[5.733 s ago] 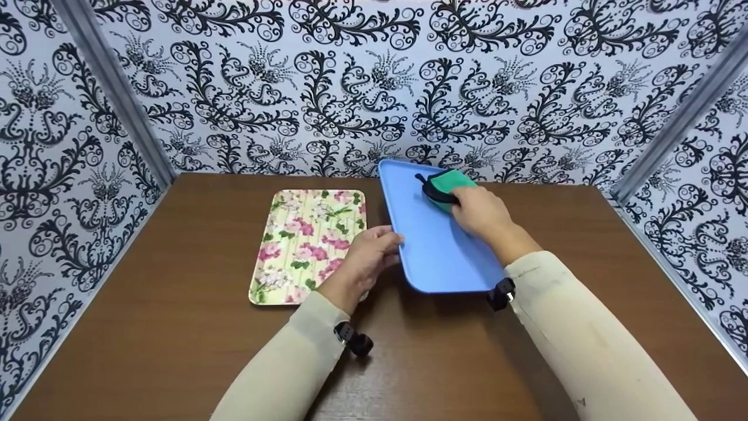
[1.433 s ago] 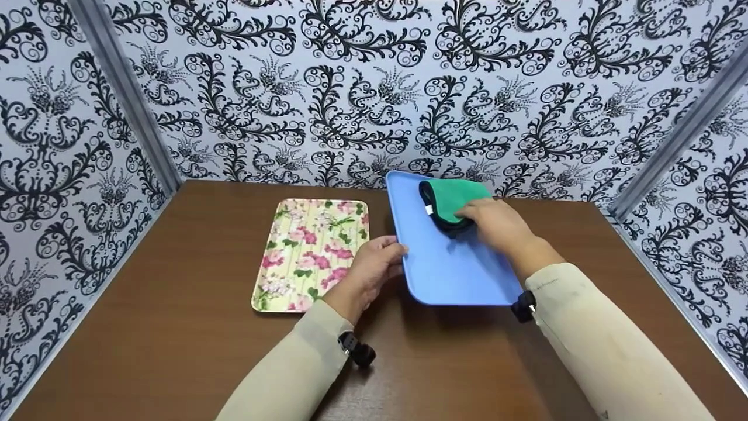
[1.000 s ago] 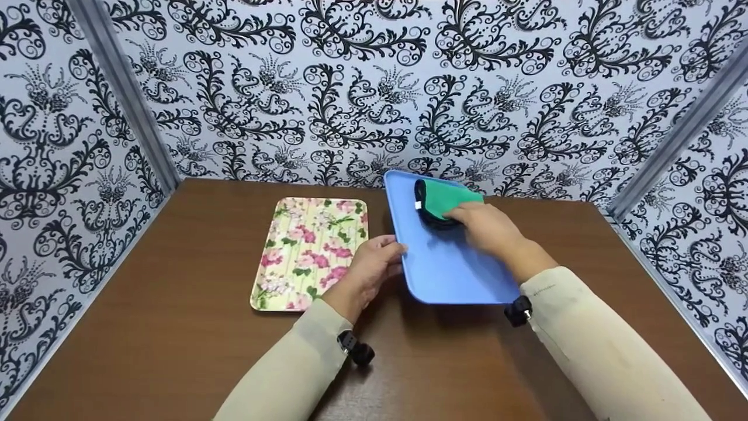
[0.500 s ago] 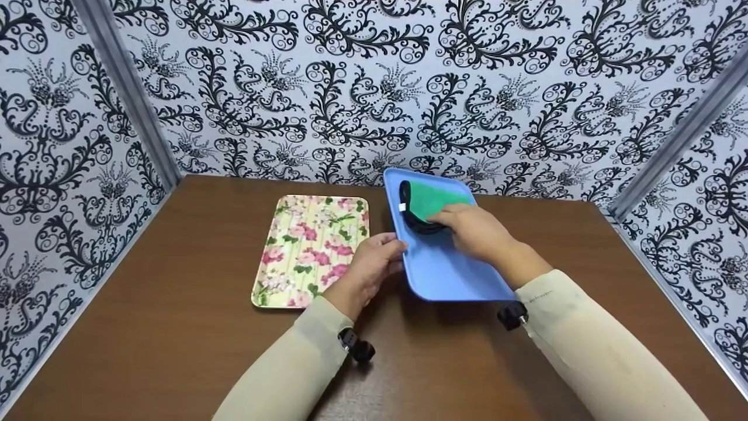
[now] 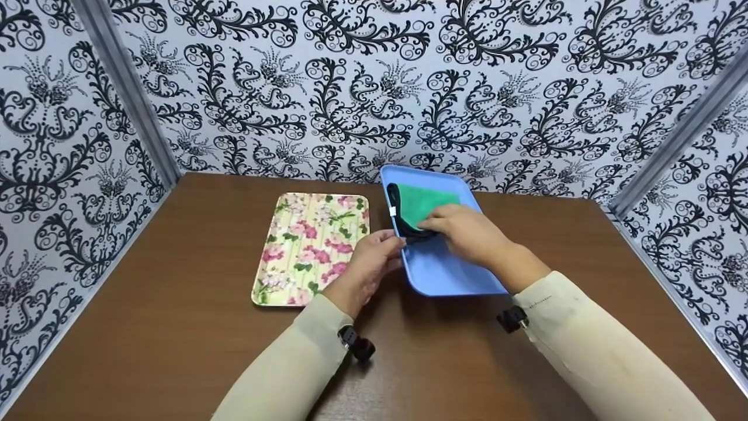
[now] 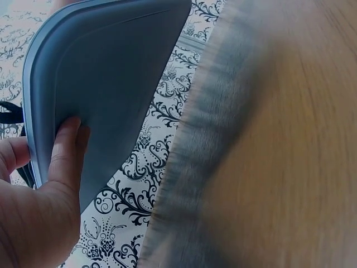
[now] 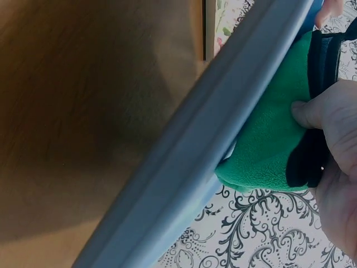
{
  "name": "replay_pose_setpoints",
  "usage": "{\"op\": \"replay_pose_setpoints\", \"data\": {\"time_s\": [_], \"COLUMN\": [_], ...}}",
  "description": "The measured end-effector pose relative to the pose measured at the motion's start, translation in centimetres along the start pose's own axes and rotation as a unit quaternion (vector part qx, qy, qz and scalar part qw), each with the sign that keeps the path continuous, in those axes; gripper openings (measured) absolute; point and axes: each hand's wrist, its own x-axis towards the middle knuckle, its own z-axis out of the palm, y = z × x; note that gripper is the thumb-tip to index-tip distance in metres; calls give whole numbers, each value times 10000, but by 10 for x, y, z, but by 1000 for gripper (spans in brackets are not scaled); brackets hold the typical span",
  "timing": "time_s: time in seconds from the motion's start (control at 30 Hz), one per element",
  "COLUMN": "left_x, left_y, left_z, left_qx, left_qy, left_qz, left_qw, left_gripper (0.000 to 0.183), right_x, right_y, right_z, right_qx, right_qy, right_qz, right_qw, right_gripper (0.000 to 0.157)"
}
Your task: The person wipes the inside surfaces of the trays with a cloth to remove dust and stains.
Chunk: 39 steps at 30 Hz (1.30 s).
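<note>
A blue tray (image 5: 450, 272) is held tilted above the table, its far end raised. My left hand (image 5: 374, 260) pinches its left rim, thumb on the upper side and fingers against the underside, as the left wrist view shows the grey-looking tray (image 6: 111, 84) between them. In my right hand (image 5: 467, 234) is a folded green cloth (image 5: 423, 202) with black edging and a white tag. The cloth lies against the tray's inner face, at its left rim close to the left thumb. In the right wrist view the thumb presses on the green cloth (image 7: 268, 128) beside the tray's edge.
A floral tray (image 5: 312, 248) in yellow, pink and green lies flat on the brown wooden table (image 5: 175, 280), left of the blue tray. A wall with black scroll patterns (image 5: 350, 88) rises behind the table, with side walls left and right. Both wrists wear black cameras.
My right hand has slid the green cloth leftward across the blue tray to its left rim. The left hand keeps its grip on the rim, and the floral tray stays put.
</note>
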Motion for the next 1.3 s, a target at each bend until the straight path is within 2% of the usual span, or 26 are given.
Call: {"op": "replay_pose_setpoints", "data": {"time_s": [0.23,0.4,0.67,1.3], "left_x": [-1,-1,0,-1], "left_y": [2,2,0,2], "left_z": [1,1,1,-1], "left_qx": [-47,-33,-63,188], "left_qy": [-33,-3,-105,-30], "left_qz": [16,11,72,-113], "left_qw": [10000,10000,9999,9998], "left_gripper": [27,27,38,34], "right_x": [-6,-7,-12,-30], "right_y": [6,11,22,56], "right_z": [-1,-2,-2,5], "right_qx": [-173,-308,-537,-471], "right_qy": [241,236,140,-27], "right_qz": [-385,-411,-137,657], "right_qw": [9988,9984,9984,9967], "right_gripper": [46,45,45,48]}}
